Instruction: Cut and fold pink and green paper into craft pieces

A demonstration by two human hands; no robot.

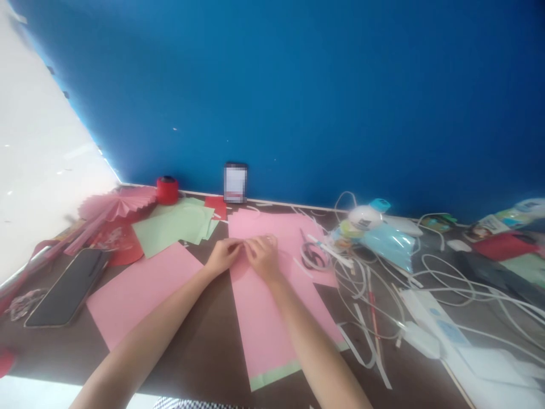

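Observation:
My left hand and my right hand meet fingertip to fingertip above the upper left part of a long pink paper sheet. Fingers on both sides are pinched closed; whatever is between them is too small and blurred to make out. A pale green strip runs along the near end of this sheet. More pink paper lies beneath and beyond it. To the right of my right hand lie what look like dark-handled scissors. Another pink sheet sits by my left forearm.
Green sheets, a pleated pink paper fan, a red container and a dark phone are at left. A small screen leans on the blue wall. White cables, paper strips and a power strip crowd the right.

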